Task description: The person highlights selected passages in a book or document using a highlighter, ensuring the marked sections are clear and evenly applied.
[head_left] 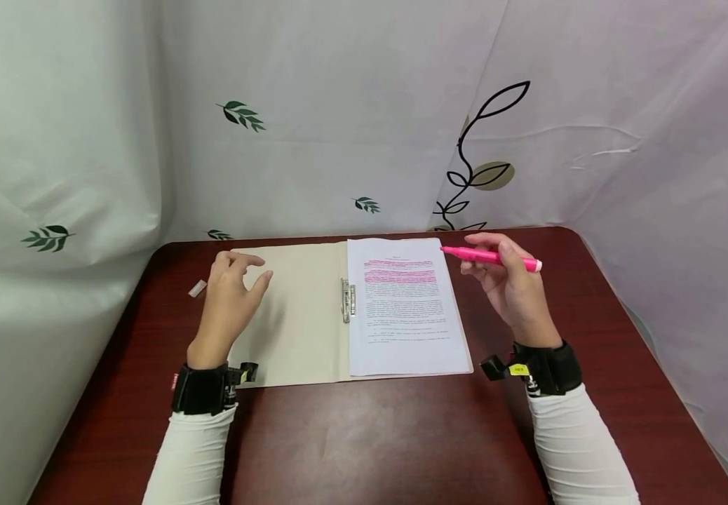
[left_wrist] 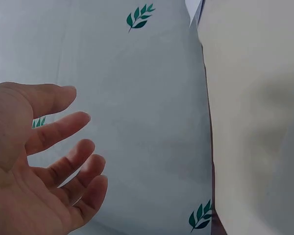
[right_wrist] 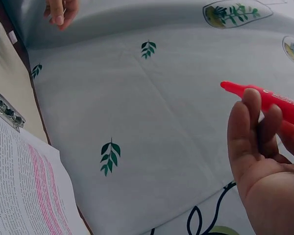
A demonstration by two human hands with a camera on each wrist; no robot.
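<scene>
My right hand (head_left: pixel 512 287) holds a pink highlighter (head_left: pixel 480 257) between thumb and fingers, its tip pointing left, just off the upper right corner of the printed sheet (head_left: pixel 405 358). Pink marking covers several lines near the top of that sheet, which lies on the right side of an open cream folder (head_left: pixel 301 315). A metal clip (head_left: pixel 347 300) sits along the fold. Over the folder's left cover hovers my left hand (head_left: pixel 228 305), its fingers loosely bent with nothing between them. In the right wrist view the highlighter (right_wrist: pixel 279 102) rests against the fingers.
A small white piece (head_left: pixel 197 288) lies left of the folder on the dark red table (head_left: pixel 376 442). Behind the table hangs a pale curtain (head_left: pixel 313 105) with leaf prints, reaching round both sides.
</scene>
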